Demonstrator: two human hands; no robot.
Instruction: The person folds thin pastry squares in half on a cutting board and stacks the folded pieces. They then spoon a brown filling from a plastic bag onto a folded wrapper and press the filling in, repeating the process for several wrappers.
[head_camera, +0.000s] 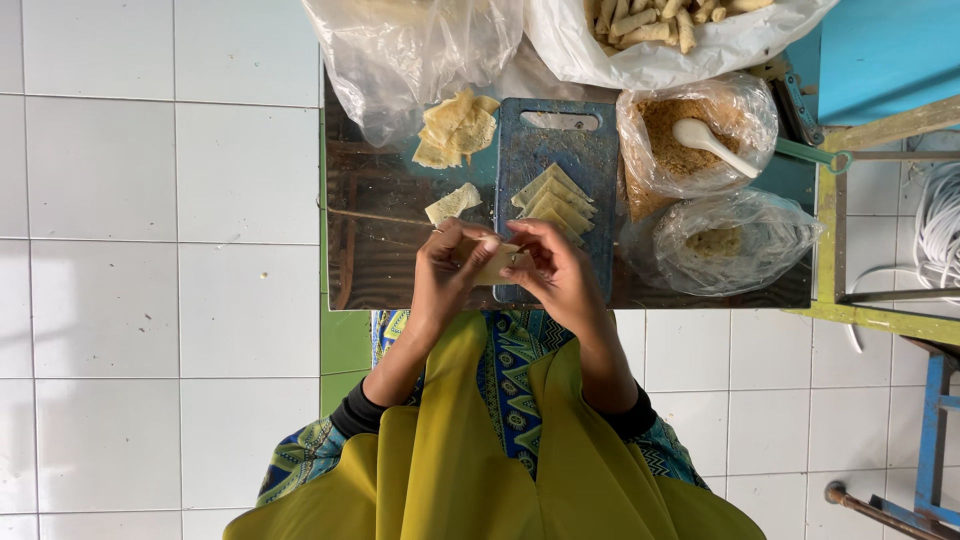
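We see L hand (445, 262) & R hand (553, 268) both pinching one pale wrapper sheet (497, 264) over blue cutting board (556, 165); folded wrapper stack (555, 201) just behind.

Scuffed matt plastic cutting board (530, 160), glossy crinkled plastic bags (745, 245), smooth white spoon (712, 143).

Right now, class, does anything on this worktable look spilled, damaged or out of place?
Nothing stands out. Both hands fold a pale wrapper above the blue cutting board; folded pieces are stacked neatly, and the crumbs stay bagged.
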